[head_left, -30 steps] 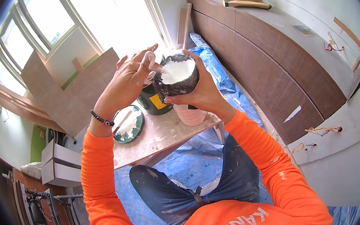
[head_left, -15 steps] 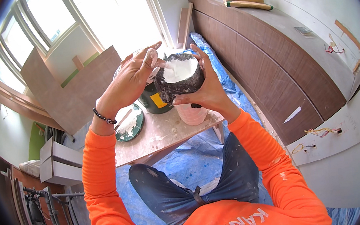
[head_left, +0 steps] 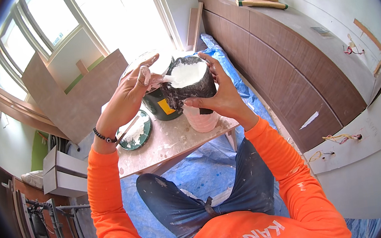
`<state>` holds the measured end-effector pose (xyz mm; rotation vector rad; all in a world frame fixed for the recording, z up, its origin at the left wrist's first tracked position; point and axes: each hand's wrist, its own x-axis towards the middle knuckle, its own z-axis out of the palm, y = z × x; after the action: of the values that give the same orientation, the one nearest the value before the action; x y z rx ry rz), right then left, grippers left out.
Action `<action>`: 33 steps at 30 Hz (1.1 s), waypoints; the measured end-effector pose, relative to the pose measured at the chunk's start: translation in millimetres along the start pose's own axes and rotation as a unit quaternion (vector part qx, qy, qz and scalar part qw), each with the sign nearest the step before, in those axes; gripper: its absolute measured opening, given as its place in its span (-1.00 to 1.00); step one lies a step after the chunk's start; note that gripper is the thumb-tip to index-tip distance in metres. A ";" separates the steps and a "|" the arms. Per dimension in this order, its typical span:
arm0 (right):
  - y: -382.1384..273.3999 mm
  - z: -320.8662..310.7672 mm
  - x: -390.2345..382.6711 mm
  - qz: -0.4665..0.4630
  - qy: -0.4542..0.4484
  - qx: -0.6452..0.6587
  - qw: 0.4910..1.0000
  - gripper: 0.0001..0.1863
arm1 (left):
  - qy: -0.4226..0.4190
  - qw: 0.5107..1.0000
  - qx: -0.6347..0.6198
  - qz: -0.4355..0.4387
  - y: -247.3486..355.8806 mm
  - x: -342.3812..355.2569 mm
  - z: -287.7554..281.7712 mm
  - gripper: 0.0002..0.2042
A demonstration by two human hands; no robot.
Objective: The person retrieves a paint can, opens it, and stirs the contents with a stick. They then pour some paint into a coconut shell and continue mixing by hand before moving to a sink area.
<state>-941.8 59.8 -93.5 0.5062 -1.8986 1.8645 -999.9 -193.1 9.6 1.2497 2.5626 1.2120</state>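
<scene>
My right hand (head_left: 219, 86) grips a black, paste-caked pot (head_left: 197, 91) with a ragged rim, thumb on the near side and fingers round the far right side. White paste (head_left: 188, 74) fills it near the top. My left hand (head_left: 137, 85) is at its left rim, fingers apart and smeared white; a white-coated finger reaches the rim. Below stands a dark green bucket (head_left: 164, 105) with a yellow patch. A pinkish-white tub (head_left: 201, 120) stands under the pot. A green lid (head_left: 136, 135) carries white paste and a thin stick (head_left: 128, 128).
A paste-spotted board table (head_left: 169, 141) holds the bucket, tub and lid. Blue sheeting (head_left: 191, 178) covers the floor around my legs. A long brown cabinet (head_left: 277, 69) runs along the right. Loose wires (head_left: 341, 139) stick out of the right wall. Boards (head_left: 73, 93) lean at the left.
My left hand has drawn back left and slightly down, its white-coated finger moving from over the paste to the pot's left rim. The pot, still in my right hand, has barely shifted.
</scene>
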 end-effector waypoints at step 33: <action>16.0 -46.9 39.9 -0.044 0.016 -0.011 0.999 0.38 | 0.271 0.961 -0.045 -0.033 -99.0 0.3 -73.7 -0.43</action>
<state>-981.7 108.7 -85.2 0.5411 -1.8441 1.7823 -1090.3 -275.8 -5.0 0.8981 2.8196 1.8459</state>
